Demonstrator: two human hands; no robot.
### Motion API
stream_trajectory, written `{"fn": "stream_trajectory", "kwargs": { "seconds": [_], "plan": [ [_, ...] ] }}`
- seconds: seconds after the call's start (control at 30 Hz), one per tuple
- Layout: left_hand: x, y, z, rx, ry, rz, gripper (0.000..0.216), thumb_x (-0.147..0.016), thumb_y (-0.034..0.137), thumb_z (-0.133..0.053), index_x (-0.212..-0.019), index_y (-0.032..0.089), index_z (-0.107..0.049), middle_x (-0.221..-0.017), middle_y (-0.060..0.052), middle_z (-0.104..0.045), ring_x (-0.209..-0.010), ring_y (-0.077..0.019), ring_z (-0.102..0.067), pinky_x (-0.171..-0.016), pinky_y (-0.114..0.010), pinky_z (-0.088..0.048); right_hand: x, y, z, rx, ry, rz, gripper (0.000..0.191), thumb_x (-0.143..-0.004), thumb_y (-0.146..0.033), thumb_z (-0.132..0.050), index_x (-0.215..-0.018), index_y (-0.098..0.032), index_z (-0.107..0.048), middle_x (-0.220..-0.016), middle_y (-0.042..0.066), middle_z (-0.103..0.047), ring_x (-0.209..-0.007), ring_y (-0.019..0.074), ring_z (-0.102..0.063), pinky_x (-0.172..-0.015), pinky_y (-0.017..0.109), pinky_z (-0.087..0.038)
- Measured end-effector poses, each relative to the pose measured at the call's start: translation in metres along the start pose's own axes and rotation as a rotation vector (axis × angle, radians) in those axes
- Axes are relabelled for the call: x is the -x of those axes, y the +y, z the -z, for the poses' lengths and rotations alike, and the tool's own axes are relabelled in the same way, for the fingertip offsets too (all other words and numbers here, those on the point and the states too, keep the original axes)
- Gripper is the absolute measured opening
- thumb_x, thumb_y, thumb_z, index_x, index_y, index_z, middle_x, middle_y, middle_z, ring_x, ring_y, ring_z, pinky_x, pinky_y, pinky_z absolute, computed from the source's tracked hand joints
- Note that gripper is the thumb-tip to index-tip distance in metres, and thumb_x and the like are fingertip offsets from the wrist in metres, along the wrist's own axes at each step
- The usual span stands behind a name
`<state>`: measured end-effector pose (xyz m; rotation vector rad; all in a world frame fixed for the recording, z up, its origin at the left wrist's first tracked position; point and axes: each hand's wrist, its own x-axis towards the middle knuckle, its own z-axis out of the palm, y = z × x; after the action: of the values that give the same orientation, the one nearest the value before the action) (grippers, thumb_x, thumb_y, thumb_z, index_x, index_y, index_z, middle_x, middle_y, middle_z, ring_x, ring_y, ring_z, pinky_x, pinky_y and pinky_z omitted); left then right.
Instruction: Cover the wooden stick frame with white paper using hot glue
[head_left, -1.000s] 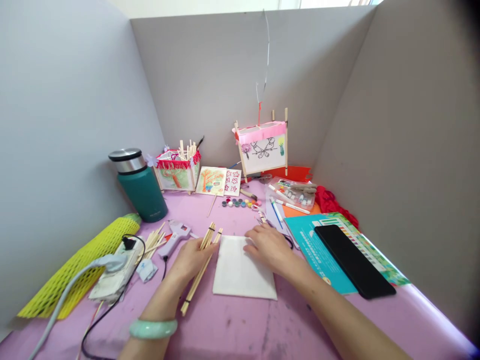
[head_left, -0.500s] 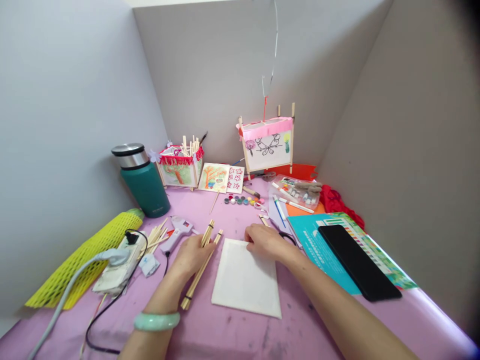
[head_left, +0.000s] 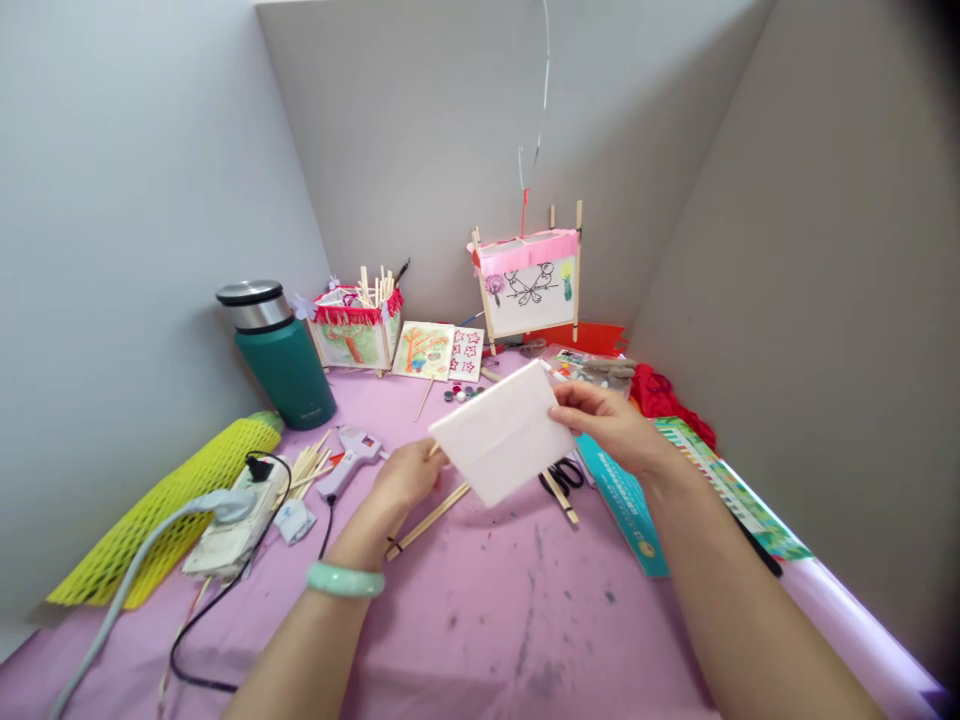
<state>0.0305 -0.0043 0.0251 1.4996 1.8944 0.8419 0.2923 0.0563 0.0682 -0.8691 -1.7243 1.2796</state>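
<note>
My right hand (head_left: 611,425) grips a plain white rectangular panel (head_left: 506,440) by its right edge, thumb in front, and holds it tilted above the table. At the panel's left corner, my left hand (head_left: 409,480) is closed round wooden sticks, of which just a short end shows past the fingers. A pair of wooden sticks bound with a black band (head_left: 429,520) extends below that hand and runs behind the panel. Another banded wooden stick piece (head_left: 561,498) pokes out under the panel's right side, beside black-handled scissors (head_left: 568,478).
A glue gun (head_left: 351,462), loose sticks (head_left: 306,468) and a power strip (head_left: 232,530) with cables lie left. Behind stand a green bottle (head_left: 281,365), a decorated box (head_left: 352,340) and a hanging lantern (head_left: 529,290). A blue booklet (head_left: 622,510) lies right.
My right hand has lifted the white panel off the table and turned it. My left hand has moved right, towards the panel. A banded stick piece now shows near the scissors.
</note>
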Motion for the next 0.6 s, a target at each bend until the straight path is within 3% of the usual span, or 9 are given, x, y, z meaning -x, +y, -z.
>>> {"fn": "stream_trajectory", "kwargs": {
  "seconds": [0.13, 0.2, 0.33, 0.43, 0.6],
  "plan": [
    [0.022, -0.009, 0.024, 0.163, 0.178, 0.018, 0.041, -0.083, 0.053, -0.039, -0.083, 0.017, -0.059, -0.054, 0.003, -0.052, -0.046, -0.0127, -0.047, -0.048, -0.025, -0.037, -0.017, 0.021, -0.022, -0.158, 0.062, 0.063, 0.025, -0.074, -0.034, -0.069, -0.093, -0.019, -0.064, -0.084, 0.000, -0.064, -0.069, 0.0118, -0.054, -0.061, 0.023, -0.039],
    [0.039, -0.013, 0.034, 0.244, 0.195, 0.019, 0.050, -0.083, 0.059, -0.037, -0.095, 0.016, -0.059, -0.065, 0.002, -0.058, -0.040, -0.0084, -0.040, -0.048, -0.026, -0.041, -0.026, 0.030, -0.037, -0.182, 0.049, 0.064, 0.025, -0.074, -0.035, -0.067, -0.094, -0.020, -0.063, -0.085, -0.001, -0.064, -0.069, 0.0114, -0.053, -0.059, 0.023, -0.038],
    [0.069, -0.020, 0.043, 0.391, 0.174, 0.072, 0.056, -0.071, 0.063, -0.058, -0.099, 0.015, -0.064, -0.070, -0.002, -0.064, -0.036, -0.0062, -0.036, -0.041, -0.024, -0.036, -0.040, 0.044, -0.060, -0.207, -0.026, 0.061, 0.024, -0.072, -0.036, -0.069, -0.090, -0.020, -0.064, -0.083, -0.001, -0.063, -0.066, 0.0109, -0.052, -0.056, 0.022, -0.036],
    [0.082, -0.026, 0.043, 0.338, 0.172, 0.181, 0.060, -0.063, 0.063, -0.067, -0.100, 0.017, -0.066, -0.070, -0.001, -0.065, -0.039, -0.0083, -0.041, -0.039, -0.023, -0.030, -0.043, 0.053, -0.071, -0.217, -0.087, 0.051, 0.023, -0.071, -0.034, -0.070, -0.088, -0.020, -0.065, -0.080, -0.001, -0.063, -0.065, 0.0109, -0.052, -0.056, 0.022, -0.037],
    [0.095, -0.025, 0.040, 0.149, 0.259, 0.286, 0.060, -0.059, 0.070, -0.064, -0.090, 0.018, -0.068, -0.045, 0.004, -0.050, -0.042, -0.0128, -0.041, -0.043, -0.025, -0.030, -0.041, 0.061, -0.084, -0.237, -0.138, 0.020, 0.021, -0.071, -0.030, -0.067, -0.089, -0.019, -0.065, -0.081, -0.001, -0.063, -0.065, 0.0105, -0.052, -0.057, 0.023, -0.040]
  ]
}}
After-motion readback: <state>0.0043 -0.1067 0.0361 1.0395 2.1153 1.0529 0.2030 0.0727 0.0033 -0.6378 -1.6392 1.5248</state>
